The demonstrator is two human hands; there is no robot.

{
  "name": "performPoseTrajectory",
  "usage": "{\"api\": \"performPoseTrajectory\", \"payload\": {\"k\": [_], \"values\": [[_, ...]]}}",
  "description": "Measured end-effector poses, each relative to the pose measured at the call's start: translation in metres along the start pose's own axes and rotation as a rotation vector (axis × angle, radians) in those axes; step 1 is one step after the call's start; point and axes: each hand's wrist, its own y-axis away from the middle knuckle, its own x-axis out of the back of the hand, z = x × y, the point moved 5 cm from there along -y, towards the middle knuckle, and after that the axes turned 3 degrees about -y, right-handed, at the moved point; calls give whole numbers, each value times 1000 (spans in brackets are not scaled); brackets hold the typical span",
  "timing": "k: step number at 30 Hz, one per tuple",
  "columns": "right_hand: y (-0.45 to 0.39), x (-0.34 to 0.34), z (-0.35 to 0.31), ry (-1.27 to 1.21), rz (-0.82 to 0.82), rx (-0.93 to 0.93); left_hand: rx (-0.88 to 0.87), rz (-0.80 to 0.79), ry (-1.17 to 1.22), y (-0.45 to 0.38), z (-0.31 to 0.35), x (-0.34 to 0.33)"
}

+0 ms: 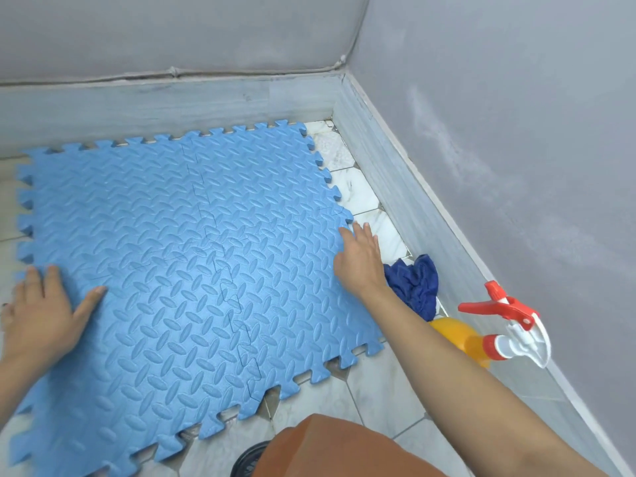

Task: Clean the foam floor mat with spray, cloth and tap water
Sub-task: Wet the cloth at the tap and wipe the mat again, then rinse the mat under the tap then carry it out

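Fingers (51, 280) of both hands are laid flat, grasping nothing, on the blue textured foam mat (179, 256) on the tiled floor. Crumpled dark-blue cloth (414, 285) and orange spray bottle (481, 335) lie untouched beside it; cleaning is judged not begun.

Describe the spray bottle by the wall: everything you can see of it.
The spray bottle has an orange, plastic-looking body, a red collar, a white head and a red trigger and nozzle. It stands on the tiled floor near the skirting, off the right edge of the blue foam mat, just nearer the camera than the crumpled dark blue cloth. The right forearm hides its lower body, so the liquid level and base cannot be seen. Neither hand touches it.
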Motion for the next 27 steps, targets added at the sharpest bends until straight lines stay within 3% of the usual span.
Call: {"api": "performPoseTrajectory", "payload": {"k": [2, 5, 8, 13, 15, 18, 23, 27], "values": [[-22, 1, -7, -89, 5, 12, 51, -10, 16, 29, 36, 44], [-50, 2, -5, -213, -34, -77, 194, -65, 103, 27, 35, 61], [-67, -5, 2, -389, -100, -272, 371, -88, 348, 18, 32, 72], [-91, -8, 16, -399, -126, -551, 665, -196, 807, 6, 24, 82], [-99, -8, 17, -446, -139, -609, 705, -194, 899, 6, 24, 89], [-100, -9, 11, -445, -108, -533, 672, -163, 1046, 9, 33, 97], [-86, 9, 2, -465, 112, -474, 630, -70, 1148, 10, 31, 106], [-97, 44, -17, -621, 260, -440, 601, -18, 1174, -8, 32, 136]]}}
